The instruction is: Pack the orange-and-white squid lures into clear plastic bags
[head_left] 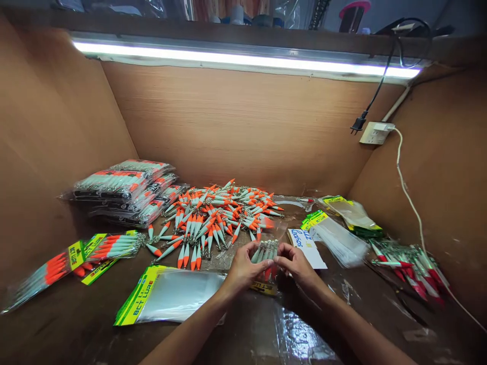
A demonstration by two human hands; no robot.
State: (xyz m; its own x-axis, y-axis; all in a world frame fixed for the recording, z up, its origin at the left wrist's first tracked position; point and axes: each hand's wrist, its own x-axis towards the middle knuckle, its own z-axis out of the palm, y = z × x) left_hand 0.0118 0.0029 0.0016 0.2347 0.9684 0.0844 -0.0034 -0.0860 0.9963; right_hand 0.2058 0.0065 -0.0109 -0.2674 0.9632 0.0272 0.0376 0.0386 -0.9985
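Note:
Between my hands is a clear plastic bag of fishing lures (265, 253), pale bodies and metal rings uppermost, orange ends lower down. Its yellow printed header (264, 288) points toward me. My left hand (245, 264) is closed on the bag's left side, thumb across the front. Opposite it, my right hand (297, 264) pinches the right side, its thumb near the left one. Just beyond lies a heap of loose orange-and-white lures (213, 215). A stack of flat header bags (175, 294) rests to the left of my left hand.
Packed lure bundles (122, 190) are piled at back left, with filled bags (72, 261) in front. On the right are more header bags (337, 235), a white card (307, 248) and red-tipped lures (413, 266). A white cord (405, 187) hangs from the outlet (375, 133).

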